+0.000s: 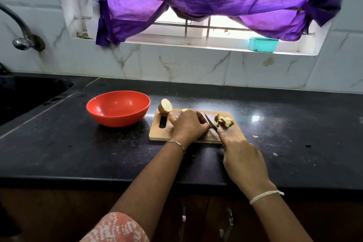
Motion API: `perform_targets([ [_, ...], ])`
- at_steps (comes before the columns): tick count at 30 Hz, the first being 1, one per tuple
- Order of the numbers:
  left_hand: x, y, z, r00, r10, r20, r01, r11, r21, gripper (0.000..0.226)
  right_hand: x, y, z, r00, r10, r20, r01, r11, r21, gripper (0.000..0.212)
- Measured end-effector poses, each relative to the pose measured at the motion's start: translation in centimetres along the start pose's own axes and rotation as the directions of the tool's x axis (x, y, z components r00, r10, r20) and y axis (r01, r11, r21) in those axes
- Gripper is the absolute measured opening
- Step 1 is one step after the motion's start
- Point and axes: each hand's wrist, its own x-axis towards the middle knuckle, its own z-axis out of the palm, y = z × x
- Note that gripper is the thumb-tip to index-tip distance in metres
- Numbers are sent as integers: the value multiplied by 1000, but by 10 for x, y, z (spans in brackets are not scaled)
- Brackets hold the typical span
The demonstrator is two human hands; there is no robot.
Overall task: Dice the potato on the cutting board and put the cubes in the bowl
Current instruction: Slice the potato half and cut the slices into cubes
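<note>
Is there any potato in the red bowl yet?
No, the red bowl looks empty; the cubes lie on the cutting board.

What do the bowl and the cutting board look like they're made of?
Red bowl: likely plastic, smooth semi-gloss, with soft highlights inside. Cutting board: wood or bamboo, matte tan with a lighter edge and a cut-out handle slot.

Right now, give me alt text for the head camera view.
The right hand grips a steel knife over a wooden cutting board while the left hand holds down a mostly hidden potato piece; pale potato cubes lie right of the blade. A halved potato sits at the board's far-left corner, beside an empty round red bowl.
</note>
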Motion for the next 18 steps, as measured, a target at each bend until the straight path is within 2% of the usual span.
perform_targets([
  [6, 0, 1, -1, 1000, 2, 10, -2, 1000, 10, 13, 4, -2, -1, 999, -25, 40, 27, 997, -67, 56],
  [18, -3, 3, 3, 1000, 23, -9, -23, 998, 55, 13, -6, -6, -12, 998, 13, 54, -10, 999, -52, 51],
])
